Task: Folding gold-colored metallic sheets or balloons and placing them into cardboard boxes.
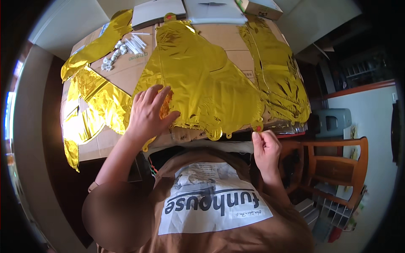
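Foil [190, 80] under the left hand [147, 111] lies gold, flat, creased.

The left hand [152, 110] hides a patch of the large gold foil sheet [198, 80] by the near edge of the cardboard-covered bench [126, 72]. Whether the right hand [265, 148] pinches the foil's red-marked tab [255, 124] there cannot be told. Toward the far left corner, white lumps [109, 63] are too small to identify. Beyond the far edge, a white panel [157, 12] runs out of view. A brown blur [118, 217] covers the left elbow area.
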A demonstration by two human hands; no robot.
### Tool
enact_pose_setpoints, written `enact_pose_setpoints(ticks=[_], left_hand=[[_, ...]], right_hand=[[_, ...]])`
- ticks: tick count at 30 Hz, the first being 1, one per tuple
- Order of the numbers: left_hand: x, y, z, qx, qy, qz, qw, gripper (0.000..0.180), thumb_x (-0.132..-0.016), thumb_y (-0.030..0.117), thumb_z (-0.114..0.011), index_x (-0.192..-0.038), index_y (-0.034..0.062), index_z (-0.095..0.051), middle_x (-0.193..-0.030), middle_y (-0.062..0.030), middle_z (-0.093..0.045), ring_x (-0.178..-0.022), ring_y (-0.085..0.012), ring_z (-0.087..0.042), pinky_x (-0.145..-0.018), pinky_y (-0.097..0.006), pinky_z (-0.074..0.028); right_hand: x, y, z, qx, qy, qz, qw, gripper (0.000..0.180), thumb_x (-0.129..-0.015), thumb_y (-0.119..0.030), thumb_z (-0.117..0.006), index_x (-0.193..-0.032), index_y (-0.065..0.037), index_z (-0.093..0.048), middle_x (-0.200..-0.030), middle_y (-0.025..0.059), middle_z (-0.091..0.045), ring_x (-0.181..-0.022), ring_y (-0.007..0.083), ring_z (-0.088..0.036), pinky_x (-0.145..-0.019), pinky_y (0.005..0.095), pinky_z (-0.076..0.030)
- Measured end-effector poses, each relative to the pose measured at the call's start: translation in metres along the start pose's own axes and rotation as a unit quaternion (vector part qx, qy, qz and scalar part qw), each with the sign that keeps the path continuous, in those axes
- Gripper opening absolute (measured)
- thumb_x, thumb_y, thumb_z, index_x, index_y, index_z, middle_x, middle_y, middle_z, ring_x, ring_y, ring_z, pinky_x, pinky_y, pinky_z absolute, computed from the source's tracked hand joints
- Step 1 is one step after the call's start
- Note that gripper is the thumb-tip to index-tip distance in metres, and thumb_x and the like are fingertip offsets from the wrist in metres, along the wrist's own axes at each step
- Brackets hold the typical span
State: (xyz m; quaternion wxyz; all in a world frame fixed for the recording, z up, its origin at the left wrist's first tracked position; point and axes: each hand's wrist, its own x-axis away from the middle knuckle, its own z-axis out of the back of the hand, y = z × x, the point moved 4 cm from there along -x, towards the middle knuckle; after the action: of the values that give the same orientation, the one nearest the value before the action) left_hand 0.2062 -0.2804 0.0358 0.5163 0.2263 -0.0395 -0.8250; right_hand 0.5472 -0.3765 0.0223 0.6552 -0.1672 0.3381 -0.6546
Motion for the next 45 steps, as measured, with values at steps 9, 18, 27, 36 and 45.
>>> enact_pose_setpoints(ticks=[9,18,27,36,45], left_hand=[[0.028,-0.005,-0.004,0.064,0.031,0.022,0.997,0.059,-0.082,0.021,-0.08,-0.135,0.0055,-0.06,-0.137,-0.0174,-0.059,-0.125,-0.0389,-0.057,-0.107,-0.048,-0.046],[0.028,-0.005,-0.002,0.098,0.024,0.033,0.994,0.05,-0.083,0.018,-0.08,-0.129,0.0056,-0.064,-0.131,-0.0157,-0.063,-0.12,-0.0378,-0.06,-0.104,-0.046,-0.048],[0.004,-0.017,0.008,0.057,0.016,0.005,0.998,0.041,-0.087,0.018,-0.075,-0.125,0.0054,-0.067,-0.126,-0.0155,-0.067,-0.12,-0.0376,-0.06,-0.104,-0.047,-0.047],[0.008,-0.02,-0.001,0.073,0.024,-0.006,0.997,0.049,-0.089,0.018,-0.073,-0.135,0.0041,-0.061,-0.127,-0.0167,-0.068,-0.124,-0.0374,-0.06,-0.106,-0.048,-0.046],[0.011,-0.04,-0.004,0.106,0.028,-0.031,0.993,0.034,-0.086,0.007,-0.07,-0.12,0.0036,-0.067,-0.123,-0.0167,-0.068,-0.12,-0.0366,-0.062,-0.102,-0.046,-0.05]], right_hand=[[-0.018,-0.035,-0.022,0.184,-0.075,0.32,0.926,0.062,-0.071,-0.02,-0.088,-0.127,-0.01,-0.063,-0.123,0.0096,-0.056,-0.102,0.0297,-0.057,-0.09,0.045,-0.045],[-0.035,-0.029,-0.027,0.162,-0.099,0.478,0.858,0.026,-0.085,-0.012,-0.067,-0.11,-0.007,-0.073,-0.107,0.005,-0.065,-0.089,0.022,-0.058,-0.083,0.038,-0.046],[-0.042,-0.031,-0.025,0.121,-0.107,0.448,0.879,0.024,-0.083,-0.008,-0.075,-0.106,-0.005,-0.073,-0.108,0.0059,-0.068,-0.091,0.0232,-0.061,-0.084,0.0391,-0.047],[-0.041,-0.046,-0.038,0.091,-0.135,0.415,0.895,0.037,-0.082,-0.02,-0.079,-0.115,-0.004,-0.072,-0.126,0.0145,-0.065,-0.117,0.0323,-0.059,-0.103,0.0469,-0.046],[-0.033,-0.035,-0.047,0.131,-0.172,0.373,0.902,0.054,-0.082,-0.024,-0.08,-0.131,-0.006,-0.066,-0.142,0.0161,-0.058,-0.129,0.0346,-0.053,-0.109,0.0498,-0.042]])
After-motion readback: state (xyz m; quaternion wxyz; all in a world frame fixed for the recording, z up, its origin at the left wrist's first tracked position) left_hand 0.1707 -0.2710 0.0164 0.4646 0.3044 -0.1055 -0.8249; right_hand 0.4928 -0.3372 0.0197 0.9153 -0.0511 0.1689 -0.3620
